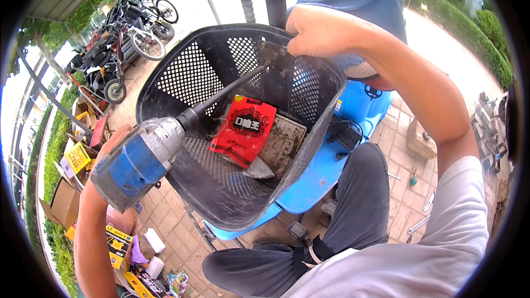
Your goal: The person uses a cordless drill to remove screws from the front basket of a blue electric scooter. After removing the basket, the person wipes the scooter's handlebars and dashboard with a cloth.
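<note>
My left hand [114, 139] is wrapped round a blue and grey power impact wrench [138, 160], whose body hides most of the fingers. Its long dark extension [223, 92] slants across a black plastic mesh basket [218, 212]. The tip touches or nearly touches a dark plate with bolt heads [274, 54] on the basket's far inner wall. My right hand [317, 30] is closed at the far right rim of the basket, some fingertips out of sight behind it. Inside the basket lie a red packet [248, 127], a dirty flat plate [284, 142] and a pointed grey piece [258, 169].
The basket sits on a blue scooter [309, 190], with a black charger-like block [345, 134] beside it. A blue cloth [353, 11] covers the seat. Cardboard boxes [65, 201] stand at left; tools, including a wrench [418, 224], lie on the paving at right. Parked bikes [130, 44] are farther off.
</note>
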The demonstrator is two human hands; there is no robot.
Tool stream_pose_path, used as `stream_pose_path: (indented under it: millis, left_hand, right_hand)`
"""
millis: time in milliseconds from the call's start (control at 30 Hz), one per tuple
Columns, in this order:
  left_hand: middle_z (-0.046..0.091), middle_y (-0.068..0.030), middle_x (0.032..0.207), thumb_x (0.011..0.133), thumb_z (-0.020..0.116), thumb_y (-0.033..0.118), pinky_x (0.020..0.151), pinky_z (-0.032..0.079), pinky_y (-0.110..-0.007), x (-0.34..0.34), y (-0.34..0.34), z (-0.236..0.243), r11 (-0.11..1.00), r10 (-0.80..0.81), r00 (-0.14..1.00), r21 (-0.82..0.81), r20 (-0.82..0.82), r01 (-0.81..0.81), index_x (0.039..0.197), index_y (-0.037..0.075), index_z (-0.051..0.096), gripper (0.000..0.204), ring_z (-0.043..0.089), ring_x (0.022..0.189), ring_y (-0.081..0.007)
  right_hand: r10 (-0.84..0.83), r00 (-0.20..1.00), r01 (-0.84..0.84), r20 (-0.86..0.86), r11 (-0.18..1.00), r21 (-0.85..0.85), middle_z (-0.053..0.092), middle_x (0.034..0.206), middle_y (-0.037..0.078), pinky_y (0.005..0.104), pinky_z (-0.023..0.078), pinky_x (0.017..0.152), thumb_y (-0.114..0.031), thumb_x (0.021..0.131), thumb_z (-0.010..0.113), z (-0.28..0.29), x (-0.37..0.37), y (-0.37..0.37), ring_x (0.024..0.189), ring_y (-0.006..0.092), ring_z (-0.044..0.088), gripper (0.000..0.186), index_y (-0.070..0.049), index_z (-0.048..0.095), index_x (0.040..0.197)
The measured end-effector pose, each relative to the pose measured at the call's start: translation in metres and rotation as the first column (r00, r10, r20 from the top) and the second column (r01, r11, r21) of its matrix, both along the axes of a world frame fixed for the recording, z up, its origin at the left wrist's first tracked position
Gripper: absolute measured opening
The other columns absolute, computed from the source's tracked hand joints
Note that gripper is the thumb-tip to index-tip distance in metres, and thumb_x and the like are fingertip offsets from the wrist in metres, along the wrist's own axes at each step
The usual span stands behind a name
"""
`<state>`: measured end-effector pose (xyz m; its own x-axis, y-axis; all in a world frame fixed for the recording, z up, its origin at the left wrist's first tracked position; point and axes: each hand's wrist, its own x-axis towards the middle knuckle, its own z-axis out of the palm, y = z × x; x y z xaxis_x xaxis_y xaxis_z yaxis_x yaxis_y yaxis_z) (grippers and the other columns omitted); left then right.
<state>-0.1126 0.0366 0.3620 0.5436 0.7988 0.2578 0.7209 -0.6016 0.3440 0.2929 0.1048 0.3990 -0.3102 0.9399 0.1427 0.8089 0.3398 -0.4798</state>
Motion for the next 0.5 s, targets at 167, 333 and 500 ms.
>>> stream_pose_path:
  millis: [167, 333, 500]
  left_hand:
    - [0.053, -0.006, 0.096, 0.074, 0.066, 0.007, 0.083, 0.043, -0.026, 0.0042, 0.0015, -0.0028, 0.967, 0.147, 0.98, -0.23, 0.135, -0.114, 0.101, 0.002, 0.057, 0.028, 0.052, 0.088, -0.0154]
    - [0.053, -0.0061, 0.096, 0.073, 0.067, 0.009, 0.084, 0.043, -0.026, 0.0053, -0.0006, -0.0028, 0.993, 0.1, 0.995, -0.056, -0.021, -0.101, 0.102, 0.002, 0.057, 0.031, 0.052, 0.089, -0.0153]
    - [0.053, -0.0074, 0.095, 0.073, 0.067, 0.01, 0.084, 0.043, -0.027, 0.0048, -0.0032, -0.0065, 1.0, 0.028, 0.998, -0.007, 0.048, -0.028, 0.104, 0.002, 0.057, 0.033, 0.052, 0.088, -0.0178]
  right_hand:
    - [-0.001, 0.999, 0.0, 0.051, 1.0, 0.015, 0.054, 0.057, 0.018, 0.0356, 0.044, 0.056, -0.01, 0.067, 0.057, -0.0002, 0.0023, 0.0021, 0.055, 0.0221, 0.057, 0.023, 0.011, 0.06, 0.073]
    - [-0.004, 1.0, 0.003, 0.017, 1.0, 0.028, 0.053, 0.057, 0.019, 0.0361, 0.044, 0.056, -0.01, 0.067, 0.057, -0.0009, 0.0011, -0.0006, 0.055, 0.0231, 0.056, 0.023, 0.011, 0.06, 0.072]
    - [-0.003, 0.999, 0.002, 0.036, 1.0, 0.031, 0.053, 0.057, 0.02, 0.0365, 0.044, 0.056, -0.011, 0.067, 0.057, -0.0029, 0.0019, 0.0026, 0.055, 0.0233, 0.056, 0.023, 0.011, 0.06, 0.072]
